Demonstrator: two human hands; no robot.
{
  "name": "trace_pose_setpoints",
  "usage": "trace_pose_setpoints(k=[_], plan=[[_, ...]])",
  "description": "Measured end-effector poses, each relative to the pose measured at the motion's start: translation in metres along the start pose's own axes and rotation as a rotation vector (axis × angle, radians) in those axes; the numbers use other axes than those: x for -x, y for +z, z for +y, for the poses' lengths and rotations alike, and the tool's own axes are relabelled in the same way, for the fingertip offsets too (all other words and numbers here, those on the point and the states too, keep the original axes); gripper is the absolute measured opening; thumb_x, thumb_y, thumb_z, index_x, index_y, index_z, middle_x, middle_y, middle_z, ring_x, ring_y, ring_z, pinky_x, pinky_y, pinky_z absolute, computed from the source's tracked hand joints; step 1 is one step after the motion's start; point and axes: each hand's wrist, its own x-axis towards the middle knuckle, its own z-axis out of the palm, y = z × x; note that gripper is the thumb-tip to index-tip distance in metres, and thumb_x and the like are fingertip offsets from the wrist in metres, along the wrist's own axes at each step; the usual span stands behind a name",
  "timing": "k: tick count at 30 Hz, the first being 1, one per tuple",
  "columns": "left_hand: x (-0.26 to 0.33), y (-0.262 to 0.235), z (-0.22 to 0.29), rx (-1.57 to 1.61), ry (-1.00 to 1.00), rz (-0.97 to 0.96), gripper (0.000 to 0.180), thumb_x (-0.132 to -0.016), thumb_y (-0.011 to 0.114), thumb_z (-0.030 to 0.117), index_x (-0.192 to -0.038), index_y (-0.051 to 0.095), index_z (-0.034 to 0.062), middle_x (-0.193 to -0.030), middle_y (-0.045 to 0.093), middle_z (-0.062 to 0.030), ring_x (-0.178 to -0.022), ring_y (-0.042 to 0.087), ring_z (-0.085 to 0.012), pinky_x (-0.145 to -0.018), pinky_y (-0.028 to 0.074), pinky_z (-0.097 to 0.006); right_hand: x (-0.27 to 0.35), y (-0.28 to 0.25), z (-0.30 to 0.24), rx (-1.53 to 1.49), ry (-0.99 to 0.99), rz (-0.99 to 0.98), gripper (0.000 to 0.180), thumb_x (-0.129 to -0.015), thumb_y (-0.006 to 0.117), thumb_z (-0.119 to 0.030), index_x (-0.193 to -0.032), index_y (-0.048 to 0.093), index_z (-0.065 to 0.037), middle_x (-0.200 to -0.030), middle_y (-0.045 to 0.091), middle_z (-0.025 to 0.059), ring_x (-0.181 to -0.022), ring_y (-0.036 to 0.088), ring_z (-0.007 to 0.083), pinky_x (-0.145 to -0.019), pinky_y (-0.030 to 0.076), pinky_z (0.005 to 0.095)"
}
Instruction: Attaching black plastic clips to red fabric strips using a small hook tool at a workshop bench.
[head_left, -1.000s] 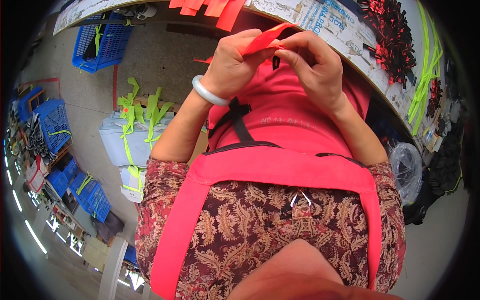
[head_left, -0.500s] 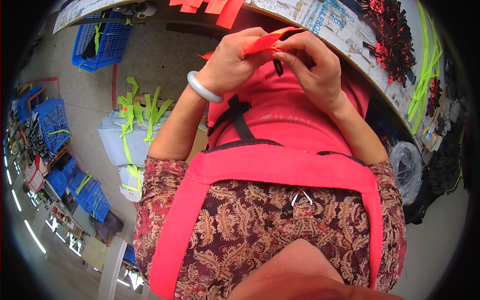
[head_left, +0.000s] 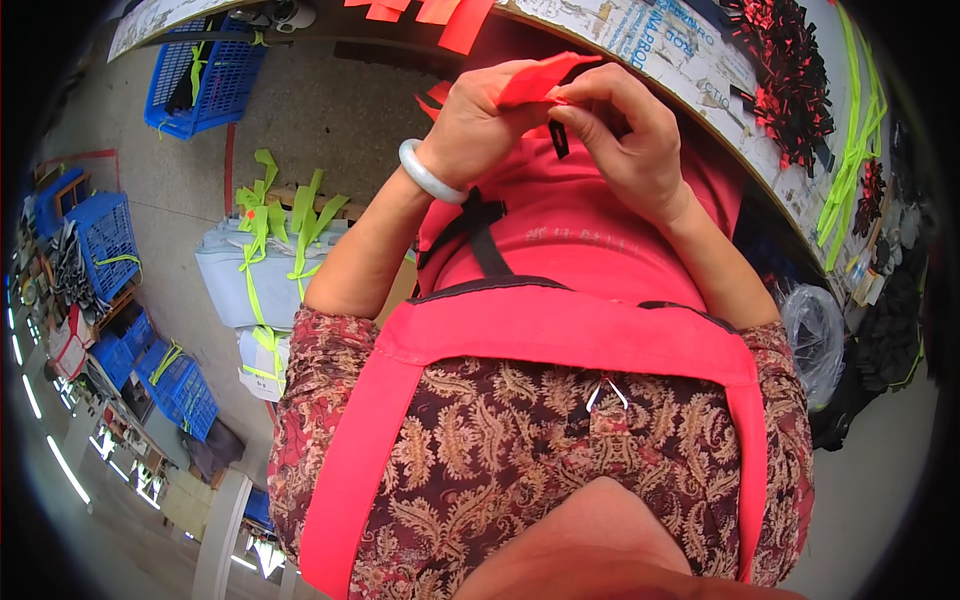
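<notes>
Both my hands meet over the lap of the pink apron. An orange-red fabric strip is gripped in my left hand, its fingers closed round it. One loose end sticks out behind that hand. My right hand pinches the strip's near edge between thumb and fingers, close to the left fingertips. Just below the pinch hangs a small black piece with a slot; whether it is joined to the strip is hidden by the fingers. A pale bangle circles my left wrist.
More orange-red strips hang over the edge of the worktable. Red-and-black cut pieces and yellow-green strips lie on its right part. Tied light-blue bundles and blue crates stand on the left.
My left wrist has shifted slightly right. The strip's upper part looks broader and flatter, and the black piece shows a little more below the fingers. My right hand has hardly moved.
</notes>
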Motion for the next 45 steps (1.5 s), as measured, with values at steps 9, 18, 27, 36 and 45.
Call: trace_pose_setpoints(k=[9,18,27,36,45], plan=[[-0.001,0.001,-0.006,0.104,-0.104,0.027,0.016,-0.083,0.062,-0.004,-0.098,0.067,-0.0003,-0.086,0.06,-0.0012,-0.074,0.054,-0.0072,-0.063,0.045,-0.022,0.004,0.006,-0.001,-0.162,0.155,0.028,0.01,-0.084,0.067,-0.002,-0.091,0.06,0.001,-0.077,0.058,0.0028,-0.065,0.054,0.0071,-0.058,0.044,0.0208],[-0.008,0.008,0.002,-0.022,0.004,0.071,0.014,-0.083,0.063,-0.001,-0.097,0.067,0.0004,-0.087,0.063,-0.0041,-0.077,0.058,-0.0106,-0.066,0.048,-0.024,0.003,0.0,0.008,-0.169,0.132,0.031,0.011,-0.085,0.067,-0.003,-0.092,0.06,0.002,-0.08,0.06,0.0026,-0.073,0.057,0.0054,-0.063,0.047,0.0192],[-0.015,0.011,0.012,-0.105,0.071,0.111,0.012,-0.084,0.063,0.001,-0.095,0.065,-0.0012,-0.083,0.062,-0.0076,-0.073,0.059,-0.0146,-0.064,0.047,-0.026,-0.004,-0.005,-0.003,-0.061,0.048,0.031,0.011,-0.085,0.067,-0.003,-0.093,0.06,0.0,-0.08,0.059,0.0022,-0.068,0.054,0.005,-0.059,0.044,0.0194],[-0.023,0.0,0.007,-0.069,-0.221,-0.044,0.013,-0.085,0.066,0.007,-0.095,0.067,-0.0013,-0.084,0.065,-0.0067,-0.071,0.063,-0.013,-0.062,0.051,-0.024,0.004,-0.016,0.019,-0.209,0.296,-0.015,0.013,-0.089,0.064,-0.01,-0.095,0.06,0.001,-0.086,0.063,0.0034,-0.079,0.06,0.0085,-0.071,0.049,0.0212],[-0.039,0.043,-0.055,0.752,-0.657,0.114,0.024,-0.092,0.057,0.01,-0.11,0.055,-0.0055,-0.089,0.064,-0.0126,-0.074,0.066,-0.0185,-0.068,0.058,-0.03,0.008,-0.039,0.041,-0.19,0.623,0.119,0.014,-0.091,0.061,-0.014,-0.083,0.061,-0.002,-0.065,0.058,-0.0026,-0.053,0.047,0.0027,-0.046,0.036,0.0195]])
